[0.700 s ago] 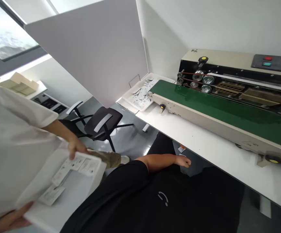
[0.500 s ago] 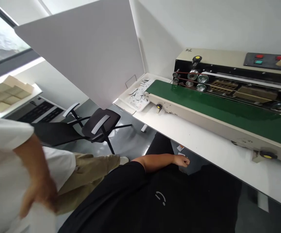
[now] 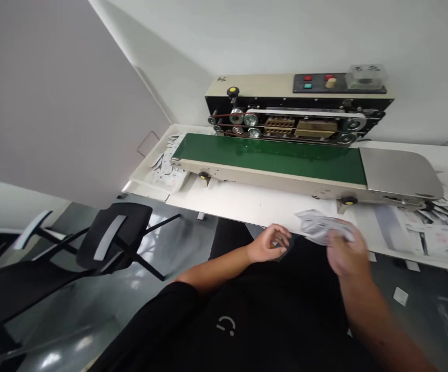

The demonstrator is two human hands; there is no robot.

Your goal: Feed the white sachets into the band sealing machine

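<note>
A fanned bunch of white printed packets is gripped by my right hand, thumb on the near side, just over the front edge of the white table. My left hand hangs to the left of them, before the table edge. Its fingers are loosely curved and apart, with nothing visible in them. Beyond both hands stands a band sealing machine with exposed rollers. The green conveyor belt runs along its front.
A white tray with similar packets stands at the belt's left end. More packets lie at the right, near a metal plate. A grey panel rises on the left above a black chair. A clear box tops the machine.
The view has swung right, and the person in white has left it. My right hand has come into view with the packets. My left hand has gone from a fist to loosely open.
</note>
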